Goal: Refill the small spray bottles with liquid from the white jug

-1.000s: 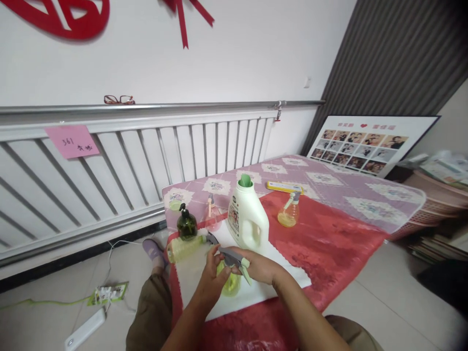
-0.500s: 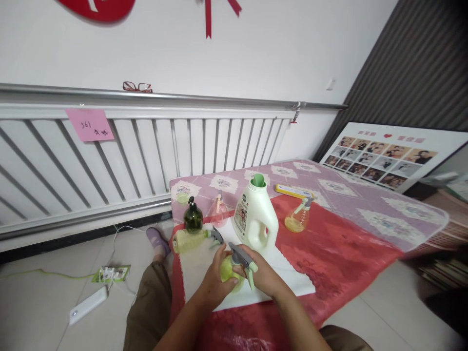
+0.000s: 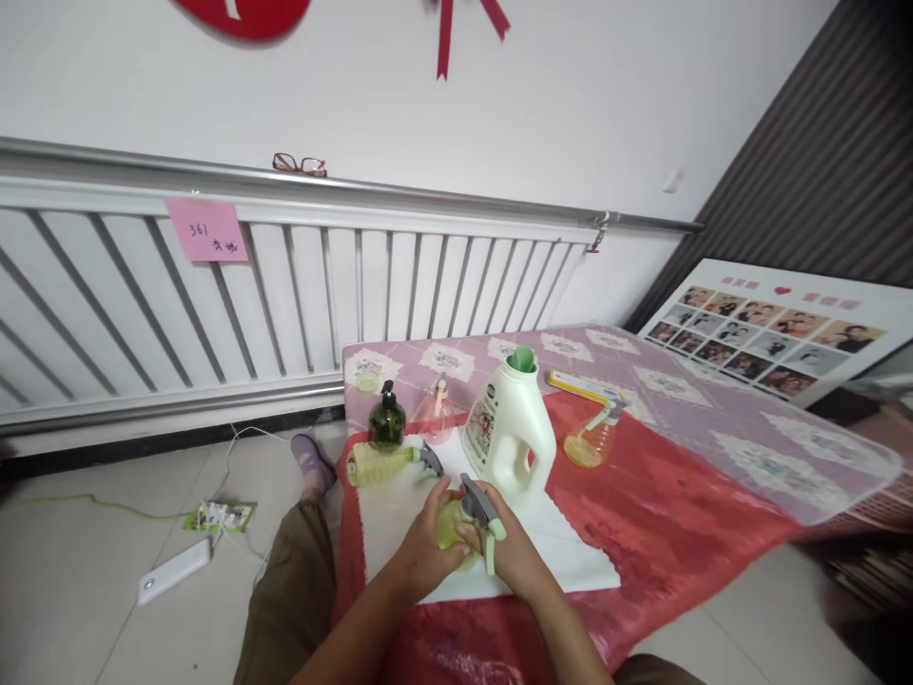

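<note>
A small round yellow-green spray bottle (image 3: 451, 528) with a grey trigger head (image 3: 482, 508) stands on a white cloth (image 3: 563, 557) near the table's front edge. My left hand (image 3: 428, 542) is wrapped round the bottle's body. My right hand (image 3: 514, 552) grips the trigger head from the right. Just behind them stands a white detergent jug (image 3: 510, 440) with a green cap.
A yellow-green spray bottle (image 3: 381, 464) lies on its side at the left. Behind it stand a dark green pump bottle (image 3: 386, 421) and a clear pink bottle (image 3: 437, 411). An orange spray bottle (image 3: 591, 440) and a yellow box (image 3: 581, 386) sit farther right. The red cloth (image 3: 677, 504) covers the table.
The view has shifted left and slightly down. Both hands have stayed on the small spray bottle, with the left hand closing further round its body.
</note>
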Motion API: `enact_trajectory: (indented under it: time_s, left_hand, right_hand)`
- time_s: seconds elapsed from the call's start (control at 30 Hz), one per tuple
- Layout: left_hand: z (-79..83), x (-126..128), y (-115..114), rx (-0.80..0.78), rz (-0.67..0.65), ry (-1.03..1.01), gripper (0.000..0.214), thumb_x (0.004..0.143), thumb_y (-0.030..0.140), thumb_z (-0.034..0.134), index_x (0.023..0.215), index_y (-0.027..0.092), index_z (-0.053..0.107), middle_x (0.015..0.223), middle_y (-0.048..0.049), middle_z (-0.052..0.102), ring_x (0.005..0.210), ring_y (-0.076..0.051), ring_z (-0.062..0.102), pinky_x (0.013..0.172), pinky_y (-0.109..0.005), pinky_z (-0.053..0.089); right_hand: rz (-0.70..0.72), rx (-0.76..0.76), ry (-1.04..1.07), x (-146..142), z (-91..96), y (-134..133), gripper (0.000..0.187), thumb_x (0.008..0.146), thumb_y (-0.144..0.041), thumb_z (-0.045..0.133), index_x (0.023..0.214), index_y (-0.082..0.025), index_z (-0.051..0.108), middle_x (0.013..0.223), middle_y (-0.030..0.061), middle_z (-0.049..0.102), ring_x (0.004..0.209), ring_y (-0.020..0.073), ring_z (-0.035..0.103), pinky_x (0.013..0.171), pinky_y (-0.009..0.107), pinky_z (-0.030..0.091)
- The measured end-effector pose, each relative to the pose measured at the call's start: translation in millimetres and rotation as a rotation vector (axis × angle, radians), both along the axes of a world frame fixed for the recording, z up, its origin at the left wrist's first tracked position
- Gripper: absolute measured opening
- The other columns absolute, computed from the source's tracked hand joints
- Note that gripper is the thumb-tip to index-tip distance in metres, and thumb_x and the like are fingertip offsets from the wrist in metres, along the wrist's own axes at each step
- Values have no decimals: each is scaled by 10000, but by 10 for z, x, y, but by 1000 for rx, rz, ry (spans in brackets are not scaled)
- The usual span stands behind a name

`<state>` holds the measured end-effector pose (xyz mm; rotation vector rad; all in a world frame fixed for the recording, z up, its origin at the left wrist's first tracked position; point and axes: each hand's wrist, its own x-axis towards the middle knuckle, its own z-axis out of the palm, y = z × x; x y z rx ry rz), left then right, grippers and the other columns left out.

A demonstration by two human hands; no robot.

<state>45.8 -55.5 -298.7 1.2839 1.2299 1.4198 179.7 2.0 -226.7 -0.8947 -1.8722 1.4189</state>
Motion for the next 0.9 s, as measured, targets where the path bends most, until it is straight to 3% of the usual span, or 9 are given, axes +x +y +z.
enact_trajectory:
  time_s: [0.13, 0.33, 0.47, 0.7, 0.9]
  left_hand:
    - [-3, 26, -6, 16, 11, -35, 890, 655, 56, 625, 1430, 244, 229, 1425, -127, 439, 1333, -262, 398, 1098, -461, 341]
    - [-43, 23, -24, -14, 39, 72, 836, 661, 93, 596, 1422, 190, 265, 1408, -127, 472, 1332, -257, 412, 1111, -448, 351]
    - [-271, -18, -96, -19, 124, 291, 740, 667, 137, 614, 1369, 171, 385, 1410, -136, 473, 1313, -290, 435, 1110, -474, 354]
    - [-676, -387, -317, 194, 359, 758, 528, 799, 248, 574, 1315, 210, 467, 1323, -113, 566, 1232, -264, 531, 995, -441, 493]
    - [-872, -751, -393, 345, 427, 1131, 419, 798, 320, 600, 1205, 224, 583, 1199, -92, 647, 1089, -258, 627, 857, -399, 573]
  right_hand:
    - [39, -44, 18, 44, -13, -11, 550, 723, -340, 719, 1228, -214, 542, 1103, 66, 648, 991, 234, 603, 928, 381, 462]
    - [67, -21, 45, 66, -104, -110, 551, 771, -334, 688, 1284, -212, 531, 1185, 86, 639, 1092, 258, 581, 984, 412, 434]
    - [58, 51, 47, 101, -172, -153, 571, 768, -255, 676, 1312, -225, 504, 1275, 92, 587, 1152, 257, 552, 1008, 408, 416]
    - [38, 128, -110, 180, -210, -219, 946, 613, -114, 741, 1444, -235, 306, 1429, 95, 438, 1311, 269, 409, 1119, 438, 286]
    - [8, 183, -109, 154, -203, -254, 894, 574, -89, 745, 1388, -221, 401, 1391, 97, 459, 1296, 261, 422, 1114, 399, 295]
